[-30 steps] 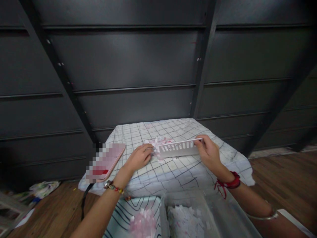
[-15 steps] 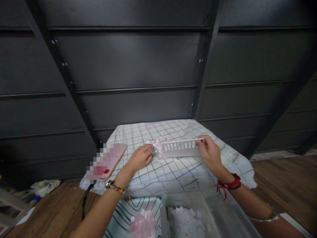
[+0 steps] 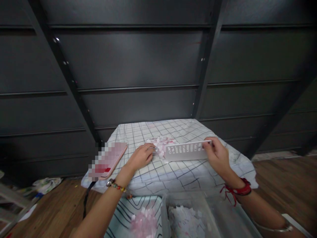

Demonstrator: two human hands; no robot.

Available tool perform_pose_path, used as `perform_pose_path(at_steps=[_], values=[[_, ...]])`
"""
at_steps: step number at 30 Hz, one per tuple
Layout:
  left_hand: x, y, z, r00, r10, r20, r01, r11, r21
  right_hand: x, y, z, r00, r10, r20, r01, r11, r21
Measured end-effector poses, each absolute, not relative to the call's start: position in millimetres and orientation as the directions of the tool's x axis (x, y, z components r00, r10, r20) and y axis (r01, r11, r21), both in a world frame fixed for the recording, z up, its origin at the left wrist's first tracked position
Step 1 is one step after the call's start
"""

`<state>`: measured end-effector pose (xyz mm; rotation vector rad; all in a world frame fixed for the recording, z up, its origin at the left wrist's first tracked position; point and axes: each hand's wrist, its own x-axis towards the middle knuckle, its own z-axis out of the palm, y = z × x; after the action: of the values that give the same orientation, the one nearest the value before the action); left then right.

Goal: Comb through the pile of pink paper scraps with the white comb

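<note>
My right hand grips the right end of a white slotted plastic basket, thumb on the near side. Only its long slotted side shows clearly, standing over the checked cloth. Just left of it and partly behind it lies a loose pile of small white and pink pieces, which look like paper or plastic scraps. My left hand rests palm down on the cloth, its fingers loosely bent and touching the pile's left edge. I see nothing held in it.
The checked cloth covers a low surface against a dark panelled frame. A pink phone with a cable lies at left. Nearer me are a striped tray with pink pieces and a clear plastic box with white scraps.
My right hand has moved slightly right and toward me with the basket, showing more of the pile. The left hand stays almost in place.
</note>
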<state>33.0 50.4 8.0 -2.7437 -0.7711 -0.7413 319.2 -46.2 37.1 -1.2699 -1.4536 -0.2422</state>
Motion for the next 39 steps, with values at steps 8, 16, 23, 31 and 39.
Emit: perform_pose_path(at_steps=[8,16,23,31,39], values=[[34,50,9,0.740,0.422,0.523,0.529,-0.846,-0.067,322,-51,38,0.215,0.545,0.811,0.795,0.385,-0.469],[33,49,9,0.745,0.418,0.521,0.524,-0.849,-0.069,327,-72,46,0.205,0.553,0.808,0.808,0.370,-0.458],[34,49,9,0.742,0.427,0.516,0.530,-0.846,-0.062,319,-75,47,0.190,0.552,0.812,0.804,0.387,-0.451],[34,49,8,0.738,0.428,0.522,0.533,-0.844,-0.061,338,-85,49,0.223,0.562,0.797,0.792,0.372,-0.484],[34,50,7,0.734,0.416,0.536,0.522,-0.851,-0.055,336,-81,44,0.260,0.594,0.762,0.758,0.363,-0.542]])
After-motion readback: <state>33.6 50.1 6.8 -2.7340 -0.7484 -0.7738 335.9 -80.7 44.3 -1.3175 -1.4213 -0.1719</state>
